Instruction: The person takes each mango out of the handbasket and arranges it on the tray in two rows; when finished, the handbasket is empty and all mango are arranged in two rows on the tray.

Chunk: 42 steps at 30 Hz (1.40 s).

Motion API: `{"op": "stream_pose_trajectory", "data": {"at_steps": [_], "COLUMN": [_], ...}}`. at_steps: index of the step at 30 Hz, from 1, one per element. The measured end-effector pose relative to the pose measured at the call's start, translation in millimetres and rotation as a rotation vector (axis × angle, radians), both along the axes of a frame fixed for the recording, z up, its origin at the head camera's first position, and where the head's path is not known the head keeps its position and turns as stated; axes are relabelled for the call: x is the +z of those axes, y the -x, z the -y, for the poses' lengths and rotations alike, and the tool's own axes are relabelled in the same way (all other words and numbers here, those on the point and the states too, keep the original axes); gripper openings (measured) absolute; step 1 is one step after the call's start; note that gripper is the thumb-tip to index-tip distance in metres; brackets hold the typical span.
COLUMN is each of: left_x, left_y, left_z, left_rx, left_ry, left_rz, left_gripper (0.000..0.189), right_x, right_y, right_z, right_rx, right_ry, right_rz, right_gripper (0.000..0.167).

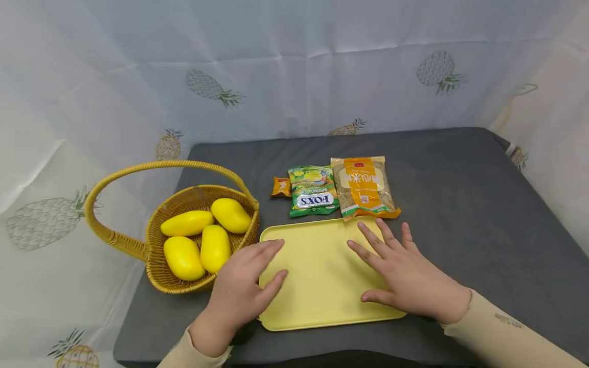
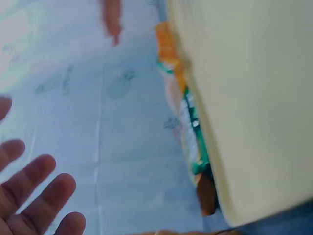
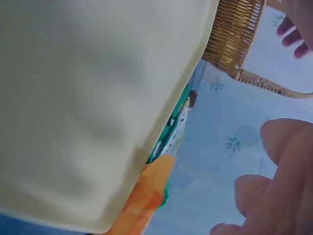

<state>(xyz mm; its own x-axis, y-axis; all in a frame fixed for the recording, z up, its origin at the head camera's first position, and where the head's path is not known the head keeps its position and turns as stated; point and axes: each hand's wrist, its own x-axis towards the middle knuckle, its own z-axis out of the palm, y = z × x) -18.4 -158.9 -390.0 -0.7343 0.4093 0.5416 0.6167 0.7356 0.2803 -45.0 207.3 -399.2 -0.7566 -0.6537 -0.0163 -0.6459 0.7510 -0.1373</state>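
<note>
- Head view: I find the left hand [image 1: 246,286] and right hand [image 1: 407,276] with fingers released, grasping nothing.
- The tray [image 1: 317,276] lies between them on the worktop [image 1: 483,230], presumably for two-handed reach.
- A walled basket [image 1: 195,197] likely keeps yellow fruits [image 1: 216,249] from rolling.

Tray [image 1: 317,276] was pale yellow, mangoes [image 1: 215,249] way brighter yellow, basket [image 1: 249,236] golden-brown, tablecloth [image 1: 460,204] plain dark grey, whitish curtain [image 1: 294,97] had pineapple prints.

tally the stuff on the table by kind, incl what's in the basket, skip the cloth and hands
Yellow fruits: 4
Packets: 3
Basket: 1
Tray: 1
Total: 9
</note>
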Motion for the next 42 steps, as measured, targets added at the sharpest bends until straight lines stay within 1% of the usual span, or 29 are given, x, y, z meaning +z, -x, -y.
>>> {"op": "stream_pose_trajectory", "data": {"at_steps": [2, 3, 4, 7, 10, 12, 14, 16, 19, 21, 23, 25, 27, 29, 35, 37, 38, 42], "left_x": [9.9, 15.0, 20.7, 35.8, 48.2, 54.2, 56.4, 57.1, 55.6, 54.0, 52.2, 50.7, 49.8, 50.2, 56.6, 55.5, 53.6, 43.4], "left_y": [-0.1, 0.5, 1.4, 6.8, 16.2, 24.4, 35.5, 46.7, 62.0, 71.2, 79.0, 85.9, 91.8, 97.8, 112.0, 115.9, 117.7, 124.0], "left_z": [10.5, 16.1, 21.7, 37.9, 52.7, 61.8, 69.2, 74.8, 79.6, 81.2, 82.2, 82.9, 83.8, 83.5, 83.9, 84.4, 85.0, 86.7], "left_rx": [0.063, 0.101, 0.145, 0.277, 0.373, 0.41, 0.431, 0.452, 0.479, 0.49, 0.491, 0.495, 0.497, 0.497, 0.486, 0.491, 0.494, 0.522], "left_ry": [-0.113, -0.161, -0.2, -0.304, -0.391, -0.44, -0.461, -0.456, -0.432, -0.415, -0.414, -0.417, -0.414, -0.427, -0.472, -0.472, -0.462, -0.36], "left_rz": [0.016, 0.033, 0.065, 0.21, 0.381, 0.477, 0.557, 0.624, 0.747, 0.831, 0.896, 0.938, 0.96, 0.971, 0.986, 1.005, 1.016, 1.038], "left_gripper": [0.053, 0.051, 0.049, 0.051, 0.059, 0.064, 0.068, 0.071, 0.077, 0.081, 0.085, 0.088, 0.089, 0.09, 0.087, 0.087, 0.087, 0.09], "right_x": [-2.5, -4.2, -5.9, -12.0, -19.2, -23.7, -29.8, -34.7, -39.0, -40.1, -40.9, -41.8, -42.8, -43.2, -44.3, -45.2, -45.9, -48.8], "right_y": [-3.1, -4.8, -6.7, -13.2, -20.6, -25.2, -28.1, -30.1, -32.0, -33.1, -33.7, -33.6, -33.2, -32.2, -30.3, -29.8, -29.5, -29.1], "right_z": [-7, -10, -14, -23, -32, -37, -42, -45, -48, -48, -49, -48, -48, -49, -49, -49, -49, -49], "right_rx": [-0.035, -0.054, -0.074, -0.123, -0.161, -0.179, -0.197, -0.212, -0.228, -0.233, -0.231, -0.228, -0.224, -0.222, -0.224, -0.223, -0.222, -0.217], "right_ry": [0.009, 0.009, 0.012, 0.026, 0.039, 0.051, 0.06, 0.068, 0.076, 0.081, 0.083, 0.082, 0.083, 0.083, 0.093, 0.096, 0.095, 0.099], "right_rz": [0.047, 0.071, 0.099, 0.157, 0.194, 0.213, 0.236, 0.253, 0.262, 0.264, 0.262, 0.262, 0.264, 0.264, 0.281, 0.281, 0.28, 0.276], "right_gripper": [0.104, 0.104, 0.105, 0.105, 0.105, 0.106, 0.107, 0.108, 0.109, 0.108, 0.108, 0.108, 0.108, 0.109, 0.109, 0.109, 0.109, 0.109]}}
